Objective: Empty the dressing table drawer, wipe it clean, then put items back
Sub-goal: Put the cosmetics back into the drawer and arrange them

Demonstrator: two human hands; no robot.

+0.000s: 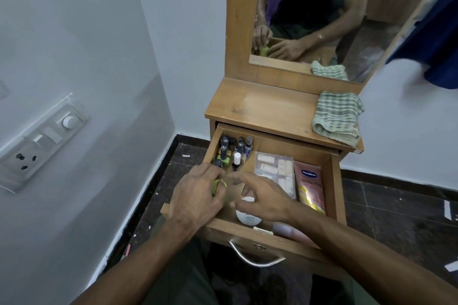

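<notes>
The wooden drawer [332,181] of the dressing table stands pulled open. Several nail polish bottles [231,152] are packed upright in its back left corner. My left hand [198,195] is closed around a small green bottle [217,185] at the drawer's left side. My right hand [262,197] hovers with spread fingers over a white round jar [247,218] near the front. A clear packet of small items [277,171] and a pink Vaseline sachet [311,186] lie on the right. A checked green cloth [337,116] rests folded on the table top.
The mirror [309,7] above the table top [260,109] reflects my arms and the cloth. A wall with a switch and socket panel [42,141] is close on the left. A metal handle [252,257] hangs from the drawer front. Dark floor tiles surround the table.
</notes>
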